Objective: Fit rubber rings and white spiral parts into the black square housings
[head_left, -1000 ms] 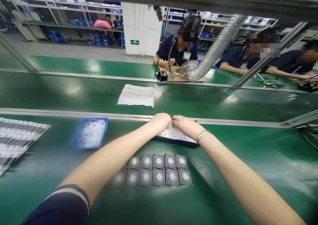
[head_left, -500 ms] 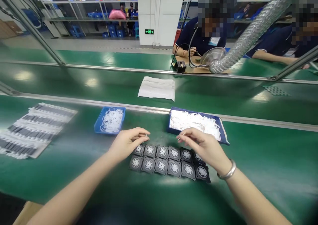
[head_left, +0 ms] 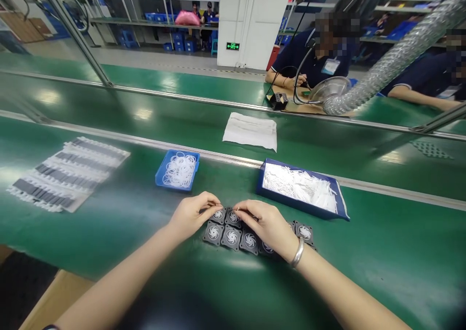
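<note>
Left hand (head_left: 189,217) and right hand (head_left: 270,224) pinch barely discernible pale slivers (head_left: 238,209), the right hiding some black squares (head_left: 231,237).

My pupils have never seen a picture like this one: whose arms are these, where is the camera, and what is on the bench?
No robot here: a camera on a person's head looks forward and down at their own left hand and right hand, both bare. Each brings thumb and fingers together over the black squares, seemingly on a thin pale piece too small to make out. On the green bench, those squares lie in two rows; beyond them are a blue tray of white rings and a dark box of white sticks.
</note>
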